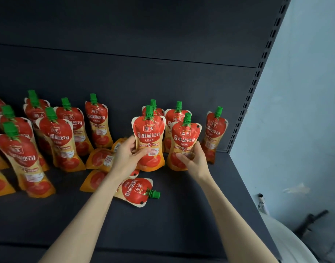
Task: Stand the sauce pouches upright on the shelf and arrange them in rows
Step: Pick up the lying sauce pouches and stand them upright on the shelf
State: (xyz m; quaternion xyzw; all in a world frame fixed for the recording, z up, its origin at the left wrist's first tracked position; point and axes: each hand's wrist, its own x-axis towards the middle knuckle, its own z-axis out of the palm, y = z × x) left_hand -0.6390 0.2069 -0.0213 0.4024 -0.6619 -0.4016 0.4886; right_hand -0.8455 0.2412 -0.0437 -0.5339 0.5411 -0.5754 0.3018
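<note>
Dark grey metal forms the shelf and its back panel; a slotted upright closes the right end, with a pale blue wall beyond it. Red-and-orange sauce pouches with green caps crowd the shelf. The left hand grips the centre pouch by its lower left edge, thumb across the front, holding it upright; the right hand curls round the lower right side of the neighbouring pouch, also upright and just beside the first; whether either base touches the shelf cannot be told. Behind these two stand the back pouches, close to the panel; a lone pouch stands further right, near the upright. To the left a standing group leans in loose rows and runs out of view. Between that group and the hands several pouches lie flat; one fallen pouch has its cap pointing right and lies partly under the left forearm; the other flat pouches show their orange bases.
</note>
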